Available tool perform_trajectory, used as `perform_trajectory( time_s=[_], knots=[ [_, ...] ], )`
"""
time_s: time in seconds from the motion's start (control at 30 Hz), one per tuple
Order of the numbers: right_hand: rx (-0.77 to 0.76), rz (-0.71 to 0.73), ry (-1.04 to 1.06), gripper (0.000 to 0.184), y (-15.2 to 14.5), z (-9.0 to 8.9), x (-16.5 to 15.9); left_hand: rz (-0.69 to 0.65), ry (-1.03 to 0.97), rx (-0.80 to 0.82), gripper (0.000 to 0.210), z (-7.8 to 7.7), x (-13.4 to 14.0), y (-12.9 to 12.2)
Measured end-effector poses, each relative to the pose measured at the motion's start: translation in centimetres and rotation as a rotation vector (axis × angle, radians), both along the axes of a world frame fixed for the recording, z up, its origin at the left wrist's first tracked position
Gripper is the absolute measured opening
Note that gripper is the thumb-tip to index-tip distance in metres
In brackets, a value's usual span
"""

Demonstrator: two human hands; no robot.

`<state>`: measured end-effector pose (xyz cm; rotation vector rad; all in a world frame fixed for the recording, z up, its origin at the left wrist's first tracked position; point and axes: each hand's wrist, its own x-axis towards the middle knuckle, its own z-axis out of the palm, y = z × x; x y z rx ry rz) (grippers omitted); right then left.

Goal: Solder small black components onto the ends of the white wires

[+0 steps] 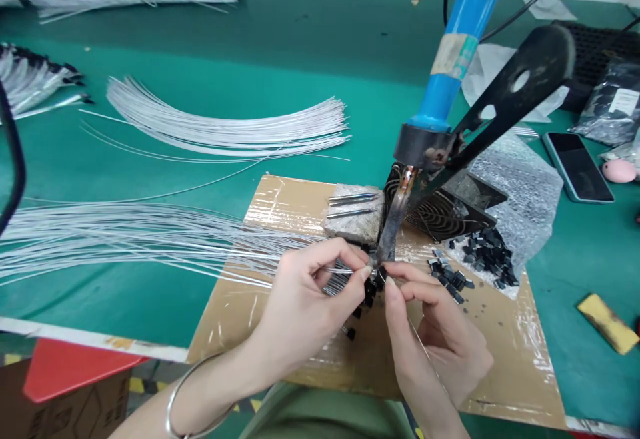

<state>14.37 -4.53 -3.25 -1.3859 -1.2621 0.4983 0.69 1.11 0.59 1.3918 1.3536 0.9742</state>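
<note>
My left hand (320, 299) pinches the end of a thin white wire between thumb and forefinger, just under the soldering iron's tip (387, 242). Close beside it, my right hand (433, 332) is closed on a thin strand of solder wire (423, 346), which runs down across the palm. A small black piece (383, 274) sits between the two hands; which fingers bear it, I cannot tell. The blue-handled soldering iron (450, 59) is fixed in a black metal bracket (520, 86), pointing down. Wires with black ends (369, 292) lie partly hidden beneath my left hand.
Brown cardboard (240, 332) covers the work spot. Loose black pieces (490, 256) lie on bubble wrap at right, near a black fan (435, 209). A grey block (353, 216) stands behind my hands. White wire bundles (225, 126) spread leftward. A phone (577, 166) and yellow sponge (607, 322) lie right.
</note>
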Motion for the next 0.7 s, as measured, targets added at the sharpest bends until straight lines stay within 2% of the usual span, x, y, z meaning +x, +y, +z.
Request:
perform_trajectory(
  time_s=[0.37,0.6,0.7],
  knots=[
    [0.017,0.038,-0.017,0.016,-0.13,-0.30,0.26,0.012,-0.055,0.005,0.016,0.32,-0.06,0.03],
    [0.011,0.046,0.056,0.018,-0.30,-0.81,-0.15,-0.003,-0.037,0.010,0.015,0.10,-0.09,-0.08],
    [-0.022,0.041,0.121,0.015,0.05,-0.51,0.29,0.005,0.003,-0.003,0.014,-0.27,-0.12,0.00]
  ],
)
